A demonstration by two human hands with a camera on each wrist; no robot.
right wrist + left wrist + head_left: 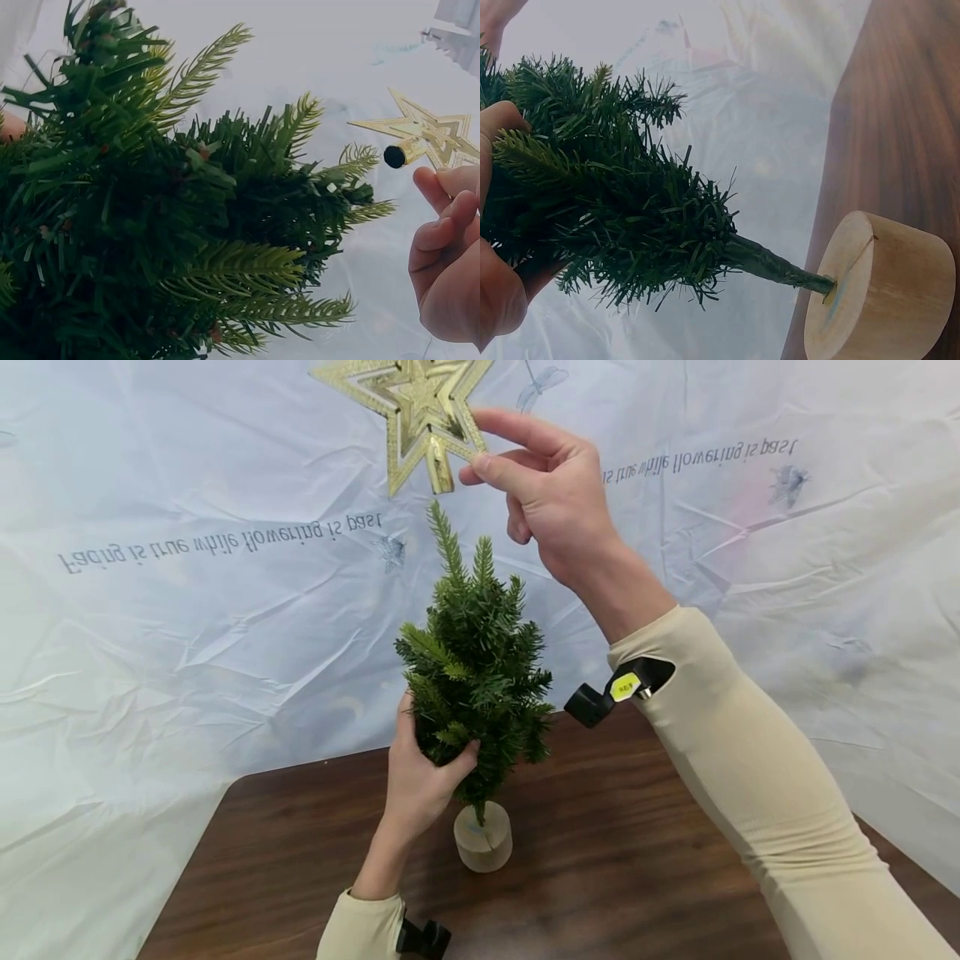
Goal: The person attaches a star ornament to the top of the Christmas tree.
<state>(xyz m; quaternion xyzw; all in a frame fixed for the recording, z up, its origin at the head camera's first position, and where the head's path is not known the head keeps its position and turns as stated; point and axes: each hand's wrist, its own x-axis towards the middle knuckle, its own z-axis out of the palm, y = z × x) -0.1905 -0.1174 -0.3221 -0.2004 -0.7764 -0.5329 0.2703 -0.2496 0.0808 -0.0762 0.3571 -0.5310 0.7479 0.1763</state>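
A small artificial Christmas tree stands upright on a round wooden base. My left hand grips its lower branches from the left, thumb in front, some fingers hidden in the needles. Above the tree, my right hand pinches a gold star tree topper by a lower right point. The topper's short tube hangs just over the top sprig, apart from it. In the right wrist view the tube's dark open end faces the branches. The left wrist view shows the bare trunk entering the base.
The tree's base rests on a dark wood-grain table. Behind the table hangs a pale, wrinkled cloth with printed lettering and small floral motifs. Black wrist cameras sit at both sleeves, the right one near the tree's right side.
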